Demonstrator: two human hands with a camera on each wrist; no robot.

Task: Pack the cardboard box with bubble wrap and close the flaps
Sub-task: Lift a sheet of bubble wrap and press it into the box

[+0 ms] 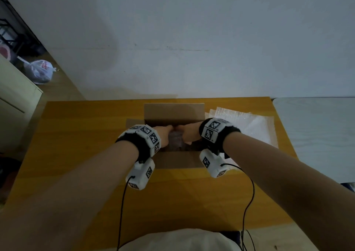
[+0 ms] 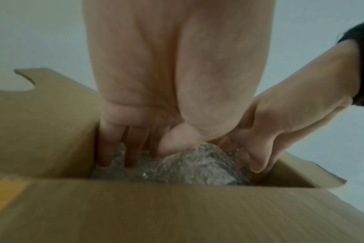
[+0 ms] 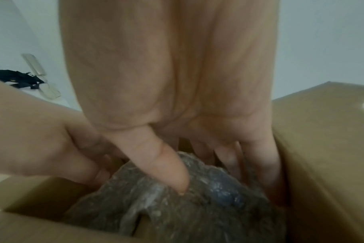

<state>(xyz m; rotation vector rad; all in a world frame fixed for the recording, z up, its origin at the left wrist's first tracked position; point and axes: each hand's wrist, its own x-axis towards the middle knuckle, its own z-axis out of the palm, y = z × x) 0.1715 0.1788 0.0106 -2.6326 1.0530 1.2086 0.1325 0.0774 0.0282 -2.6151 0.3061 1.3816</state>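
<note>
An open cardboard box [image 1: 173, 112] stands mid-table with its flaps spread out. Inside it lies a grey bundle of bubble wrap [image 1: 175, 138], with something blue showing through the wrap in the right wrist view. Both hands reach down into the box side by side. My left hand [image 2: 139, 152] holds the bundle [image 2: 197, 166] with fingers down its far side and thumb on top. My right hand [image 3: 210, 172] grips the same bundle [image 3: 197, 210] from the right, thumb pressed into the wrap. The box floor is hidden.
Loose sheets of white bubble wrap [image 1: 244, 123] lie on the yellow wooden table [image 1: 76, 135] just right of the box. A white surface [image 1: 317, 135] adjoins the table on the right. A wall runs behind, and a cabinet [image 1: 15, 106] stands at left.
</note>
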